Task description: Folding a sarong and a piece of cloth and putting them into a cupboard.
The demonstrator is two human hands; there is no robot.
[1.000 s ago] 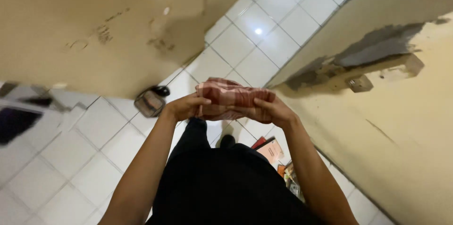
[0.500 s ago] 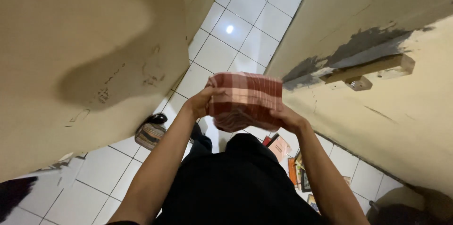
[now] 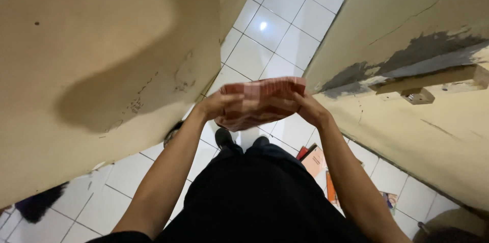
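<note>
A folded red and pink checked cloth (image 3: 262,101) is held in front of my body at waist height, over the white tiled floor. My left hand (image 3: 214,105) grips its left edge, thumb on top. My right hand (image 3: 309,109) grips its right edge. The cloth lies nearly flat between both hands, its underside sagging a little. Below it I see my black trousers and dark shoes (image 3: 224,136).
A beige wall (image 3: 102,70) stands close on the left and a beige wall with peeled grey patches (image 3: 407,59) on the right, leaving a narrow tiled passage (image 3: 275,29). Books and papers (image 3: 316,161) lie on the floor by the right wall. A dark object (image 3: 38,205) lies bottom left.
The cloth has tipped from facing me to lying flatter between my hands. The view has shifted forward along the passage; the small woven bag on the floor is now mostly hidden behind my left arm.
</note>
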